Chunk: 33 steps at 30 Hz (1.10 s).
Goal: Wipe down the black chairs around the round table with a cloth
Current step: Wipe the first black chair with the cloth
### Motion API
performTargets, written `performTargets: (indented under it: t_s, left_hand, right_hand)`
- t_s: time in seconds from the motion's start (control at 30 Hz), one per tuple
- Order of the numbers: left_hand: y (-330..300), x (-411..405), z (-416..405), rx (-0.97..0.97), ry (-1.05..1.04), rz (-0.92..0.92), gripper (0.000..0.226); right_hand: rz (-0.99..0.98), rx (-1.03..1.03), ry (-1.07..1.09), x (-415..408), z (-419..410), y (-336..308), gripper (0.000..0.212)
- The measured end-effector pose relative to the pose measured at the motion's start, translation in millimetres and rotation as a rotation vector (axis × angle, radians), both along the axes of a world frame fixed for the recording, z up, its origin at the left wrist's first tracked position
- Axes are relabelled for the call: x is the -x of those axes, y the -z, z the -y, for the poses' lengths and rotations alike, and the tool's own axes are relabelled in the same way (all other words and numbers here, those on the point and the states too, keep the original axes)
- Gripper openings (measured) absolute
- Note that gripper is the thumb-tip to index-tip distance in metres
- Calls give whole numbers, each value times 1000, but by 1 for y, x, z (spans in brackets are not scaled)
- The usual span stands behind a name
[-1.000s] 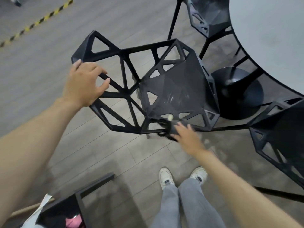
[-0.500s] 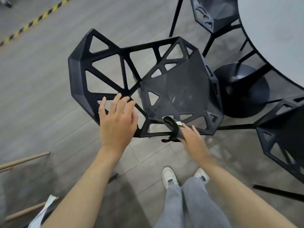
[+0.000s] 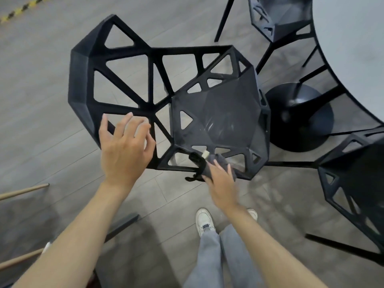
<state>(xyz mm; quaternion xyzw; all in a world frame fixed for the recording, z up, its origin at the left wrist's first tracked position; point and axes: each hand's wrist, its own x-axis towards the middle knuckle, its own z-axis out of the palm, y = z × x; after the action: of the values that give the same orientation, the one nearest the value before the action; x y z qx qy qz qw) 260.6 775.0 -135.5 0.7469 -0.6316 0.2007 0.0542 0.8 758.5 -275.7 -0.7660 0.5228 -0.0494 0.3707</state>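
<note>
Soft, even indoor light, faint shadows, wide-angle bending, slight motion blur.

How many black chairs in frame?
3: one chair at centre under the hands, one at top by the table, one at right edge. Others may be out of view.

No text, label, brand, number or sign can be read anywhere in the view. A small pale tag (image 3: 205,154) is seen on the dark cloth (image 3: 220,165) at the front edge of the black chair (image 3: 218,119), but nothing is legible on it. Yellow-and-black striped tape (image 3: 22,7) is laid on the floor, without lettering.
</note>
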Motion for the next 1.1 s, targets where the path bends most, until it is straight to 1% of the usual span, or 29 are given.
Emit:
performTargets:
  t_s: [0.1, 0.17, 0.23, 0.37, 0.43, 0.5, 0.57, 0.6, 0.63, 0.7, 0.73, 0.77, 0.83, 0.87, 0.97, 1.03, 1.1]
  left_hand:
    - [0, -21, -6, -37, 75, 25, 25]
    - [-1, -33, -9, -36, 109, 44, 25]
    - [-1, -38, -10, -30, 136, 45, 24]
    - [0, -35, -10, -9, 127, 54, 22]
    - [0, -34, -10, 4, 105, 33, 23]
    - [0, -32, -10, 4, 99, -4, 22]
    - [-2, -30, -9, -14, 102, -41, 21]
    - [-4, -29, -8, -23, 109, -60, 21]
    - [-6, -28, -8, -23, 118, -81, 21]
    - [-7, -21, -11, 4, 132, -145, 21]
    - [-5, -13, -13, 13, 149, -188, 21]
    - [0, -2, -16, -1, 178, -235, 21]
    - [18, 22, -24, -75, 216, -335, 21]
    - [30, 31, -27, -110, 197, -386, 21]
    - [62, 42, -33, -174, 18, -513, 25]
    - [73, 41, -34, -218, -54, -538, 27]
    - [81, 41, -34, -261, -56, -520, 28]
  right_hand:
    - [55, 35, -94, -38, -9, -1, 49]
    - [73, 28, -216, -33, -6, 5, 56]
    - [60, 5, -270, -13, 0, 8, 58]
    - [-45, -76, -123, 68, 6, 22, 54]
    - [-67, -124, -105, 111, 8, 29, 50]
    - [-88, -203, -86, 129, 13, 33, 47]
    - [-84, -308, -21, 120, 22, 23, 50]
    - [-42, -322, 31, 111, 28, 17, 51]
    - [20, -332, 71, 100, 33, 7, 46]
    - [99, -339, 126, 67, 38, -12, 18]
    - [88, -323, 97, 49, 38, -16, 11]
    - [61, -336, 48, 31, 35, -20, 19]
    - [-16, -286, -92, 5, 27, -17, 23]
    - [-64, -261, -121, -3, 27, -13, 29]
    - [-123, -344, -115, -17, 46, 5, 39]
    - [-150, -420, -145, -26, 61, 11, 45]
    - [-170, -442, -167, -31, 69, 5, 45]
